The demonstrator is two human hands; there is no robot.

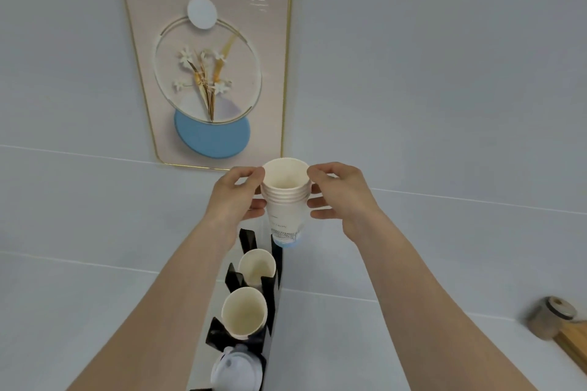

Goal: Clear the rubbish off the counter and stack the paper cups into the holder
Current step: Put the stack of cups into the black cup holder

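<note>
Paper cups (287,200) — a nested stack of several, rims showing as close rings — hang in the air in front of the wall, pinched between both hands. The left hand (236,197) grips the stack from its left side and the right hand (338,197) from its right, fingers (317,201) of each closed against the upper wall just under the rims, thumbs up near the top rim. Neither hand is nearer; they hold it evenly from opposite sides.

What the coming move turns on is the line from the stack down to the holder (270,292). The stack's long axis runs nearly upright, mouth up and printed base down, tipped only a little. The black holder stands directly below and slightly toward the camera, its slots rising along the wall. Two of them already carry a cup each, mouth up: an upper cup (256,267) and a lower cup (244,313). The base of the stack hovers just above the topmost part of the holder, apart from the upper cup.

Seating the stack probably means lowering it along its own axis into the free top slot — whether that slot is empty is hidden behind the stack and the left wrist.
</note>
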